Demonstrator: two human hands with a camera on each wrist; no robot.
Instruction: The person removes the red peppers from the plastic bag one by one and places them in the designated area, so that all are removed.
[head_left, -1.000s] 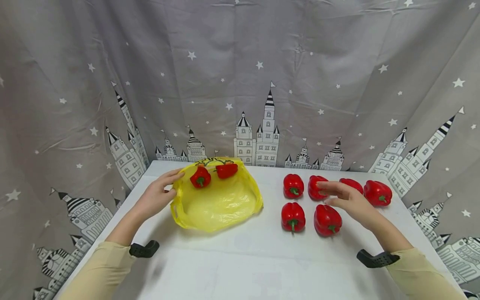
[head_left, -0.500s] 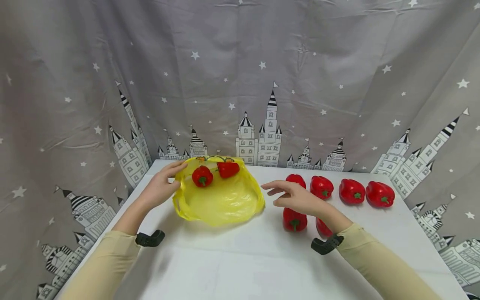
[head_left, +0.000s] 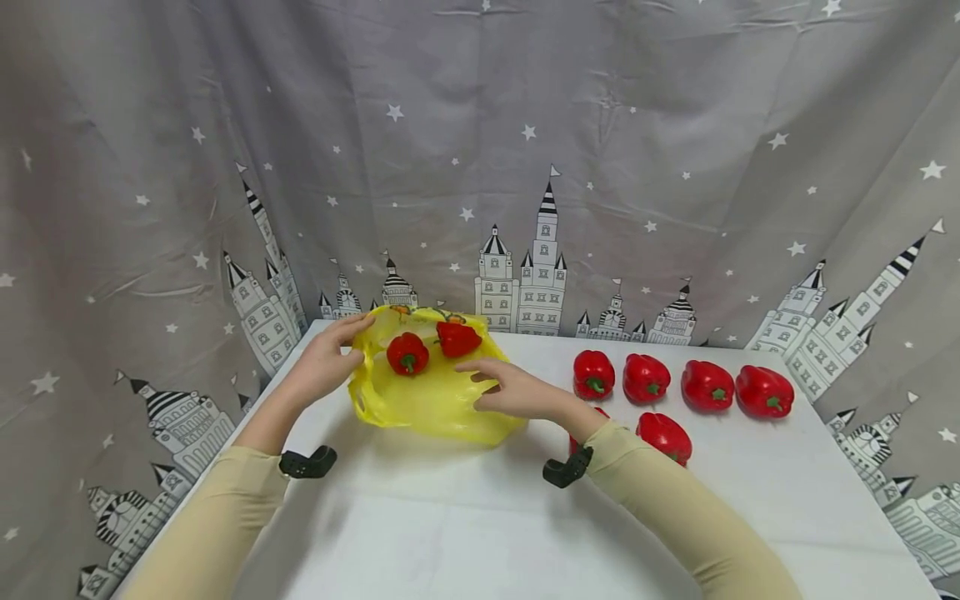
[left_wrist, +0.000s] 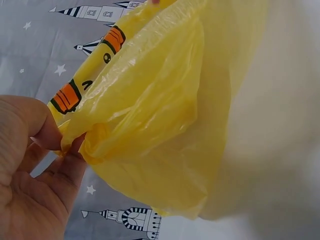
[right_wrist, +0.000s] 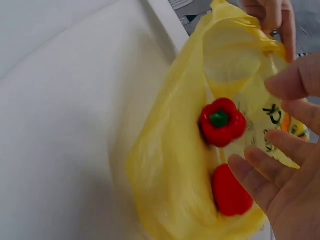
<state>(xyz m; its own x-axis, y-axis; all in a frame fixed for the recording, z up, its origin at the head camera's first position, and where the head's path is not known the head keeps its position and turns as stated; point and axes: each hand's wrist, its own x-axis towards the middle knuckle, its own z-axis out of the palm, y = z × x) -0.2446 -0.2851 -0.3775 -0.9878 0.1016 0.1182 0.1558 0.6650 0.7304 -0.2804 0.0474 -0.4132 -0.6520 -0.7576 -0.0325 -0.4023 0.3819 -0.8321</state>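
We see a white desk (head_left: 465, 517) in front of a grey curtain (head_left: 480, 150) with stars and castles. Our left hand (head_left: 324, 369) reaches out from a bent arm and pinches the left edge of the yellow bag (head_left: 435, 400) with thumb and fingers. Our right hand (head_left: 504, 388) stretches across to the bag's right side, fingers spread and relaxed, over the plastic. Two red peppers in the bag (head_left: 407, 352) lie near its back. More red peppers on the desk (head_left: 645, 377) sit to the right, well apart from the bag.
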